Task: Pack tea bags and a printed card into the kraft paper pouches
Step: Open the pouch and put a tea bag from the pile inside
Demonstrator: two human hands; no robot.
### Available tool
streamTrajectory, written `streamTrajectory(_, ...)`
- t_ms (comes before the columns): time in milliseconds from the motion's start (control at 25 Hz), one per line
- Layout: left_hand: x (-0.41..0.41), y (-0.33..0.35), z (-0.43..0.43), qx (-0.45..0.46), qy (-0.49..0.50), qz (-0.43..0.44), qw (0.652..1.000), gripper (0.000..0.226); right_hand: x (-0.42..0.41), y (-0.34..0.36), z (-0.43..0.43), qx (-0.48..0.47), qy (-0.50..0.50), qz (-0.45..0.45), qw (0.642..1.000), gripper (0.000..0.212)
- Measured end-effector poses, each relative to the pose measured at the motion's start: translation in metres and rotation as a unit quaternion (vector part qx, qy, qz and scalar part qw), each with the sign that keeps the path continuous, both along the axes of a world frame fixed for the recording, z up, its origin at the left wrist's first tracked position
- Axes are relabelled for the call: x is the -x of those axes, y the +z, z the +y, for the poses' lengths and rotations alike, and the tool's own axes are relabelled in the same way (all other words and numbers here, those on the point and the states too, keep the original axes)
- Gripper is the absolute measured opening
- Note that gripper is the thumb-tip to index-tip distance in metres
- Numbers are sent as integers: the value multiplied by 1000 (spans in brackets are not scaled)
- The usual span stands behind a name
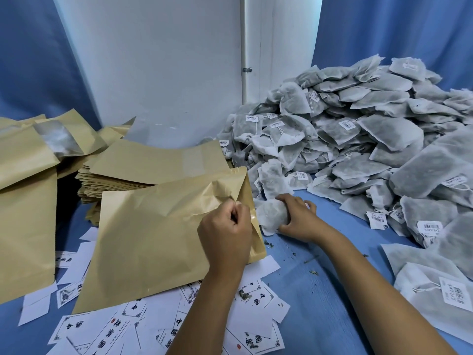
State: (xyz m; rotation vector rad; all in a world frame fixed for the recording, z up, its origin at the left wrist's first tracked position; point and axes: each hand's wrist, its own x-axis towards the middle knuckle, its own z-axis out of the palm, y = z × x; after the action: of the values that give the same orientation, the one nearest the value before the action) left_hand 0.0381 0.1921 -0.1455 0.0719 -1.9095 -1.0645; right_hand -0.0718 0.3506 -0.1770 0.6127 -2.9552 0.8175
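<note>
A kraft paper pouch [153, 234] lies in the middle of the blue table with its mouth facing right. My left hand [226, 234] pinches the upper lip of that mouth and lifts it open. Just to the right, my right hand [298, 216] grips a tea bag [271, 215] at the pouch opening. A big heap of grey tea bags [358, 139] with barcode tags fills the right side. Printed cards [163, 326] lie scattered under and in front of the pouch.
A stack of flat kraft pouches [143, 170] sits behind the open one, and filled pouches [25, 201] stand at the left. More tea bags [435, 285] lie at the near right. Blue curtains and a white wall close off the back.
</note>
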Motion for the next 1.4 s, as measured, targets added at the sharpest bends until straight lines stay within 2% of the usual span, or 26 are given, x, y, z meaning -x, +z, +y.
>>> streamTrajectory(80, 0, -1, 1, 4, -3, 0, 1000, 40, -8, 9, 1, 70, -14, 39, 997, 58)
streamTrajectory(120, 0, -1, 2, 8, -4, -2, 1000, 40, -12, 20, 5, 147, -26, 41, 988, 49)
streamTrajectory(200, 1, -1, 2, 7, -4, -13, 1000, 38, -23, 46, 20, 349, -15, -1, 937, 41)
streamTrajectory(240, 0, 1, 1, 6, -3, -15, 1000, 36, -30, 56, 26, 409, 15, -20, 912, 40)
streamTrajectory(280, -1, 3, 2, 15, 1, -11, 1000, 35, -36, 65, 25, 410, 41, -24, 911, 36)
streamTrajectory(360, -4, 5, 10, 75, -1, 15, 997, 32, -50, 65, 3, 295, 53, 5, 954, 21)
streamTrajectory(400, -7, 6, 17, 108, -17, 29, 994, 31, -57, 56, -15, 268, 40, 7, 963, 19)
streamTrajectory(480, -12, 7, 31, 122, -44, 56, 990, 31, -73, 44, -41, 250, 63, -106, 960, 36)
streamTrajectory(560, -11, 8, 31, 79, -52, 63, 994, 32, -77, 44, -41, 261, 179, -234, 919, 51)
streamTrajectory(640, -9, 8, 23, 46, -55, 57, 996, 33, -72, 62, -25, 362, 218, -333, 843, 34)
streamTrajectory(680, -8, 6, 20, 35, -60, 47, 996, 34, -67, 66, -21, 400, 201, -340, 827, 26)
streamTrajectory(720, -8, 5, 22, 26, -76, 33, 996, 37, -65, 65, -17, 386, 192, -320, 844, 28)
streamTrajectory(800, -12, 4, 33, 26, -116, 32, 992, 38, -72, 56, -24, 284, 183, -307, 890, 52)
streamTrajectory(840, -14, 6, 37, 38, -115, 43, 992, 36, -78, 49, -30, 234, 187, -307, 903, 56)
streamTrajectory(880, -14, 7, 36, 49, -99, 53, 992, 34, -80, 47, -35, 232, 199, -306, 902, 52)
streamTrajectory(920, -13, 9, 30, 48, -76, 60, 994, 33, -79, 49, -40, 275, 208, -307, 887, 44)
streamTrajectory(1000, -8, 13, 10, 17, -36, 62, 997, 36, -56, 50, -38, 490, 165, -272, 812, 23)
streamTrajectory(1040, -6, 14, -1, -5, -27, 61, 998, 41, -37, 50, -31, 584, 109, -212, 776, 21)
streamTrajectory(1080, -5, 14, -9, -22, -23, 62, 998, 44, -16, 47, -23, 616, 43, -143, 774, 25)
streamTrajectory(1120, -3, 14, -15, -30, -16, 69, 997, 45, 2, 42, -17, 583, -22, -82, 808, 28)
streamTrajectory(1160, -2, 14, -18, -30, -8, 75, 997, 46, 18, 34, -14, 486, -77, -44, 869, 27)
streamTrajectory(1200, -2, 13, -18, -27, -7, 78, 997, 46, 30, 21, -17, 333, -95, -30, 938, 24)
streamTrajectory(1240, -2, 13, -16, -25, -11, 75, 997, 46, 38, 8, -21, 162, -84, -43, 982, 33)
streamTrajectory(1280, -2, 12, -15, -23, -18, 68, 997, 46, 46, -5, -25, 23, -70, -56, 996, 47)
streamTrajectory(1320, -1, 10, -14, -21, -22, 56, 998, 46, 49, -14, -31, -60, -59, -47, 995, 56)
streamTrajectory(1400, 1, 7, -15, -29, -27, 35, 999, 46, 50, -21, -39, -96, -77, 20, 992, 57)
